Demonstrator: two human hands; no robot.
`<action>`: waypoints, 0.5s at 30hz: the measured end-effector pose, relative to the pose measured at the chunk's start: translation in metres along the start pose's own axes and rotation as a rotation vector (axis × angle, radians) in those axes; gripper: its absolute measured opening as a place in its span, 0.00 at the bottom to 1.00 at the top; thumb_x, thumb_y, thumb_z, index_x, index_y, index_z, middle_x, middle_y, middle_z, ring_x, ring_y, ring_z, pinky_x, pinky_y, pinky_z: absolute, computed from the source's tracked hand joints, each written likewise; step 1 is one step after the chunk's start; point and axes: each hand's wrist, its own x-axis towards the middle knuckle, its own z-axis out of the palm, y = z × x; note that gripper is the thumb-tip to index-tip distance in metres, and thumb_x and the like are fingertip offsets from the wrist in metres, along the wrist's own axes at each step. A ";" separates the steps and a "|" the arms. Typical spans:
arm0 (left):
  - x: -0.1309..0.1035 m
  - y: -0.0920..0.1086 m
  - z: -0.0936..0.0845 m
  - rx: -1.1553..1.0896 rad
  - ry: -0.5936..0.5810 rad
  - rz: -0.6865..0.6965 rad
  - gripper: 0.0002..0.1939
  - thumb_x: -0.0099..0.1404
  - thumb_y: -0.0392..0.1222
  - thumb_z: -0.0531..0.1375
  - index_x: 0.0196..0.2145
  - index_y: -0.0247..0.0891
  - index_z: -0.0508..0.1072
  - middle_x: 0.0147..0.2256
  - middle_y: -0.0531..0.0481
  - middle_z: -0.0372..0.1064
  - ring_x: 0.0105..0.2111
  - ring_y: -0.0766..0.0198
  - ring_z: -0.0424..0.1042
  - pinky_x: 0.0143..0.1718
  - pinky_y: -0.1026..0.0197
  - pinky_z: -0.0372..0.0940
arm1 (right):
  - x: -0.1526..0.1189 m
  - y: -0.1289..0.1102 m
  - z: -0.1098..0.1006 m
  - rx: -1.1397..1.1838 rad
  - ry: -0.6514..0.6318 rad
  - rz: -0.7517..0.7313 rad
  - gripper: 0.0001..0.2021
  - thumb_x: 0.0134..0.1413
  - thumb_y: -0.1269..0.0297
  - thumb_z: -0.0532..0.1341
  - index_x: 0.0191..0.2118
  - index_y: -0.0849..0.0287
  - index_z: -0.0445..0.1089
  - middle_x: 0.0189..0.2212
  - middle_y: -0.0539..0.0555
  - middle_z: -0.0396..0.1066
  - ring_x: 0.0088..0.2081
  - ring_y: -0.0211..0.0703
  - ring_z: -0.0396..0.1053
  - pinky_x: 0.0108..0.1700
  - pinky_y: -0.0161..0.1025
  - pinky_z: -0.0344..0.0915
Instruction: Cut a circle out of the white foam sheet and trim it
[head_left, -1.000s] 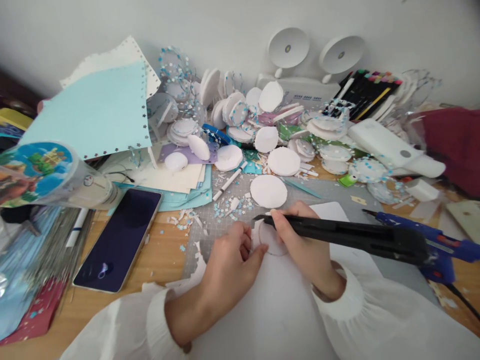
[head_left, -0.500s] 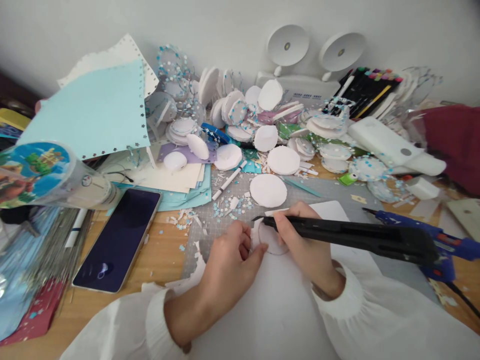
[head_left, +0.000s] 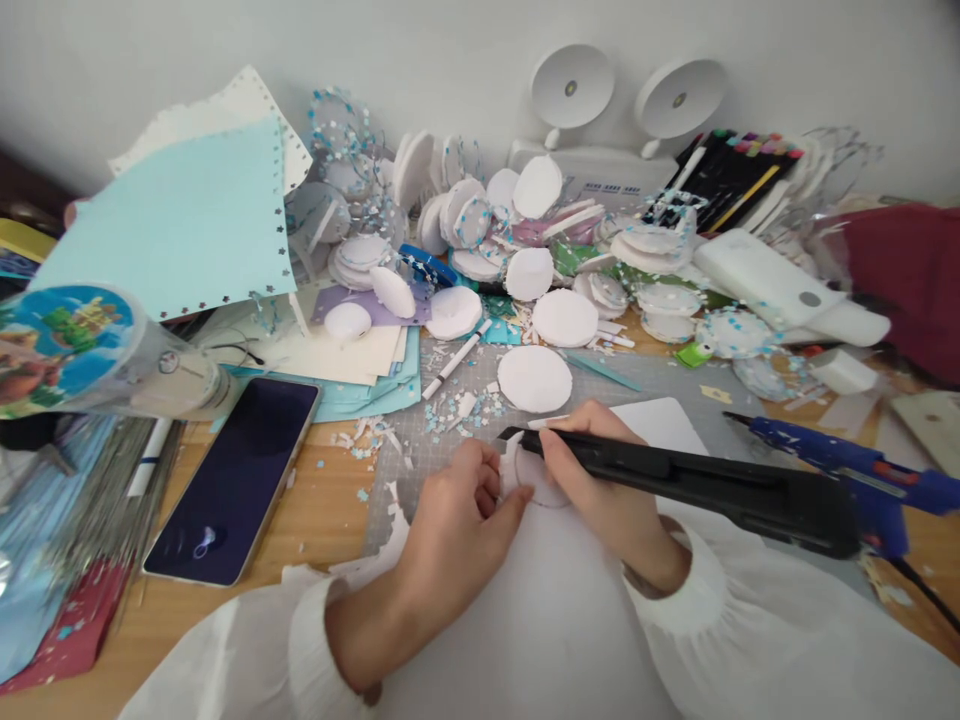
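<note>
A large white foam-like sheet [head_left: 570, 620] lies in front of me, with a circle outline drawn near its top edge. My right hand [head_left: 607, 490] grips a black utility knife [head_left: 697, 475], its tip at the sheet's edge just left of the circle. At the circle's left side, my left hand [head_left: 469, 510] pinches the edge of the white sheet between thumb and fingers. Just beyond the knife tip, a cut white disc [head_left: 535, 379] rests on the grey cutting mat [head_left: 652, 378].
White discs [head_left: 565, 318] and beaded loops pile up behind the mat. A phone [head_left: 236, 480] and a plastic cup [head_left: 112, 350] are on the left. On the right sits a blue glue gun [head_left: 847, 460]. A white marker [head_left: 456, 360] and paper scraps [head_left: 465, 403] lie on the mat.
The knife's rear end has swung down and toward me, and its tip has shifted slightly left. My left hand keeps its pinch on the sheet.
</note>
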 end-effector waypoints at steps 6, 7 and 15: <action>0.001 -0.001 0.000 0.014 0.000 0.001 0.09 0.60 0.43 0.59 0.34 0.38 0.61 0.22 0.59 0.59 0.21 0.70 0.60 0.22 0.67 0.54 | 0.000 0.001 -0.002 0.014 0.003 -0.030 0.05 0.55 0.67 0.60 0.29 0.57 0.65 0.21 0.45 0.65 0.24 0.34 0.63 0.29 0.33 0.60; 0.001 0.000 0.000 0.014 0.000 0.001 0.09 0.60 0.43 0.59 0.34 0.38 0.61 0.22 0.59 0.59 0.21 0.70 0.60 0.22 0.67 0.54 | 0.000 0.001 -0.002 0.006 0.001 -0.032 0.04 0.55 0.67 0.60 0.30 0.57 0.65 0.22 0.45 0.65 0.25 0.34 0.63 0.30 0.33 0.60; 0.002 -0.001 0.001 0.002 0.011 0.020 0.08 0.60 0.41 0.59 0.33 0.38 0.62 0.21 0.59 0.58 0.21 0.70 0.59 0.21 0.68 0.53 | 0.000 0.003 -0.001 -0.030 -0.032 -0.020 0.03 0.55 0.66 0.60 0.30 0.56 0.66 0.24 0.46 0.67 0.27 0.35 0.65 0.32 0.33 0.60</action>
